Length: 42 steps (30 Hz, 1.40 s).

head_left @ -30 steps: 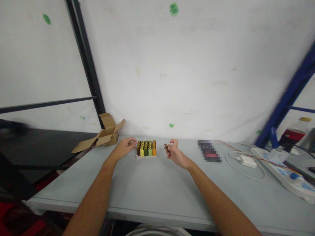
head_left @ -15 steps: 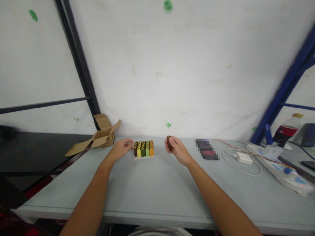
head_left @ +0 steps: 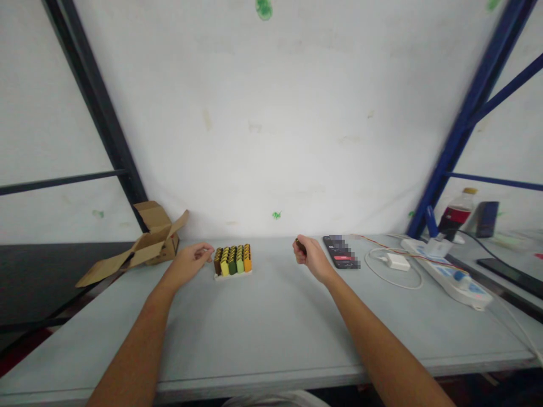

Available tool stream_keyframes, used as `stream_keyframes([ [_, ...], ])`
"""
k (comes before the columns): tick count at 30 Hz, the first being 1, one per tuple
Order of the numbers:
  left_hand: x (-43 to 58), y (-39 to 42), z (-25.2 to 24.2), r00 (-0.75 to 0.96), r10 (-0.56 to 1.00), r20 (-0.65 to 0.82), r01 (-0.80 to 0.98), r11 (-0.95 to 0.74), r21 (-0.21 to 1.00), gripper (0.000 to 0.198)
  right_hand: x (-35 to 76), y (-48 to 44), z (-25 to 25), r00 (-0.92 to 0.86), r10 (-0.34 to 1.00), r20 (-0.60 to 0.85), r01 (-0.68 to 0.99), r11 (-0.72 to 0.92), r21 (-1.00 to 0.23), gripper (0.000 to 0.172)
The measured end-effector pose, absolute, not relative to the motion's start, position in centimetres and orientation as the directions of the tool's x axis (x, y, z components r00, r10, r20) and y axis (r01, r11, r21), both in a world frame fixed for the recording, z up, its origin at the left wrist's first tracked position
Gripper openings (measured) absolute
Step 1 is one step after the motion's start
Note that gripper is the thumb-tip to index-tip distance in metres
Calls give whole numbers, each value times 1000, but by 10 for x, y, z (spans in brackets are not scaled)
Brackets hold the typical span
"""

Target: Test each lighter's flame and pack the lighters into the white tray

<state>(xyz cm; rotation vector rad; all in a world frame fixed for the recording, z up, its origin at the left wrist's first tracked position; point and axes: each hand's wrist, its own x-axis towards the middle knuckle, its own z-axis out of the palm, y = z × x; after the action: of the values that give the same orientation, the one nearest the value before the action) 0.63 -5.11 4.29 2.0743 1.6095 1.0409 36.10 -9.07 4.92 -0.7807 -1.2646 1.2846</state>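
On the grey table (head_left: pixel 254 333) stands a white tray (head_left: pixel 233 276) with rows of small upright pieces (head_left: pixel 232 260) in brown, yellow, green, light green and orange. My left hand (head_left: pixel 193 263) is just left of the tray, fingers loosely curled and slightly apart, with nothing seen in it. To the right of the tray, my right hand (head_left: pixel 311 257) is raised a little above the table, its fingers wrapped round a small brown piece (head_left: pixel 300 245), mostly hidden by the fingers.
An open cardboard box (head_left: pixel 163 246) lies at the back left. Right of my right hand are a phone (head_left: pixel 341 254), a white charger (head_left: pixel 397 261) with its cable, a power strip (head_left: pixel 452 282) and a bottle (head_left: pixel 458 215). A wall rises behind the table.
The view has turned to the right, so the tray and box appear further left. My right hand has turned and moved away from the tray, and the brown piece is now more hidden.
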Motion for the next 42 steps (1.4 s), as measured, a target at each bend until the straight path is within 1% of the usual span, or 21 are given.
stream_keyframes([
  [5, 6, -51, 41, 112, 936, 335, 707, -312, 635, 48, 373, -91, 48, -223, 953, 203, -383, 105, -918, 40],
  [10, 8, -53, 43, 117, 939, 324, 716, -306, 627, 48, 377, -92, 44, -241, 956, 169, -394, 63, -917, 40],
  [13, 11, -55, 45, 126, 938, 324, 712, -313, 628, 47, 373, -94, 43, -231, 956, 181, -336, 96, -937, 40],
  [17, 10, -55, 45, 120, 938, 326, 705, -312, 637, 46, 367, -98, 43, -163, 961, 222, -242, 179, -954, 38],
  [22, 6, -52, 42, 112, 935, 337, 718, -310, 623, 45, 362, -100, 43, -163, 944, 287, -243, 243, -939, 37],
  [28, 9, -55, 45, 102, 940, 326, 726, -294, 621, 44, 361, -106, 47, -176, 930, 321, -224, 280, -934, 37],
  [30, 10, -56, 46, 105, 940, 324, 730, -294, 617, 43, 360, -108, 50, -199, 934, 297, -259, 242, -935, 31],
  [32, 11, -56, 46, 107, 941, 321, 732, -293, 615, 44, 359, -111, 54, -258, 942, 214, -324, 124, -938, 24],
  [35, 9, -54, 45, 94, 944, 317, 718, -285, 635, 45, 357, -115, 59, -348, 931, 109, -390, -38, -920, 30],
  [38, 7, -51, 42, 94, 943, 320, 697, -292, 655, 45, 354, -118, 62, -356, 929, 99, -412, -61, -909, 32],
  [42, 7, -50, 41, 109, 942, 317, 702, -299, 646, 45, 353, -119, 61, -335, 934, 124, -391, -19, -920, 32],
])
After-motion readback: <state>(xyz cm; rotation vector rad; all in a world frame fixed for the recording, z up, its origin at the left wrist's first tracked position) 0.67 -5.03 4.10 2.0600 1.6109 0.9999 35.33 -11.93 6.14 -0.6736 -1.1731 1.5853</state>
